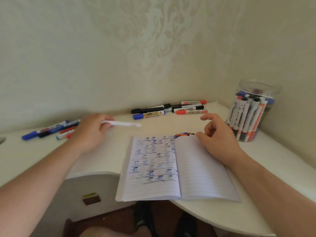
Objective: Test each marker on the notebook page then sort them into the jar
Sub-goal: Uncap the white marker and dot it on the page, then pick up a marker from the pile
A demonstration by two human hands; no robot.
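- My left hand held a white marker in curled fingers (it looked blurry), just above the desk.
- My right hand rested on the open notebook, fingers loose, holding nothing.
- The jar stood at the right, full of markers.
- More markers lay by the wall.

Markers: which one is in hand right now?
The white marker, gripped by the left hand and held over the desk. The other loose markers lie in piles, at far left and by the wall.
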